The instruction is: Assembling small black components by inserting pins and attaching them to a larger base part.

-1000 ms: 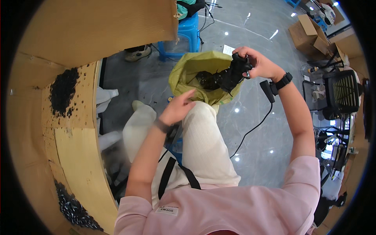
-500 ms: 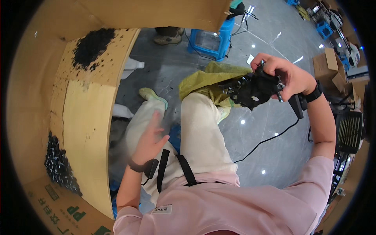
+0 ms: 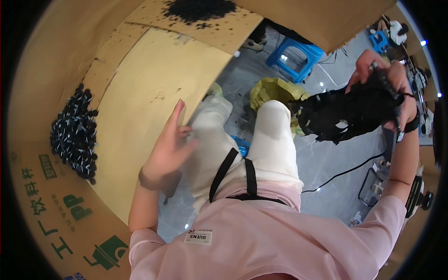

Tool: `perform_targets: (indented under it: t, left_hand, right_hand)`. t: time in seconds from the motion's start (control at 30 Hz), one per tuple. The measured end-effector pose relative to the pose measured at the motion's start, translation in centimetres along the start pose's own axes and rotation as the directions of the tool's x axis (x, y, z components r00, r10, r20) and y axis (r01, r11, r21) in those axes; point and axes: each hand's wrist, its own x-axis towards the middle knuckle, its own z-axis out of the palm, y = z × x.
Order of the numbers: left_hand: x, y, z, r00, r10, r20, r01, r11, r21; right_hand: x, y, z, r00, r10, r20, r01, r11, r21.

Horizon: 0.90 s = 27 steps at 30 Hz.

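Note:
Raised over the floor at the right, my right hand (image 3: 402,81) grips a black ragged-edged piece (image 3: 354,114) by its right end. The piece is broad and uneven, with a small pale spot on it and short metal-looking ends near my fingers. What exactly it is cannot be made out. My left hand (image 3: 169,142) is empty, slightly blurred, with fingers stretched out. It hovers over the right edge of a pale wooden board (image 3: 149,79), beside my left thigh.
Left on the work surface lies a heap of small black parts with metal pins (image 3: 74,135); a finer black pile (image 3: 200,10) lies at the far end. Cardboard walls (image 3: 42,196) surround the board. A yellow-green sack (image 3: 270,88) and a blue stool (image 3: 298,58) stand on the floor.
The view has turned toward the left, showing more of the board. My right hand still holds the black piece, now farther right in the picture. My left hand is now over the board's edge.

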Motion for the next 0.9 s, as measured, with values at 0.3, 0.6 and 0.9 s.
perform_targets:
  t: [0.3, 0.6, 0.9]
  left_hand:
    - [-1.1, -5.4, -6.4, 0.981, -0.098, -0.169, -0.041, 0.742, -0.669]
    - [0.0, -7.4, -10.6, 0.945, -0.099, -0.311, -0.299, 0.113, -0.947]
    - [-0.8, -9.8, -13.6, 0.862, -0.373, -0.345, -0.318, 0.133, -0.939]
  right_hand:
    - [19.1, 1.4, 0.7, 0.949, -0.225, 0.222, 0.298, 0.872, -0.388]
    - [36.7, 6.3, 12.2, 0.940, -0.102, 0.326, 0.103, 0.995, 0.014]
    - [43.9, 19.9, 12.8, 0.933, 0.350, -0.081, -0.286, 0.859, 0.425]
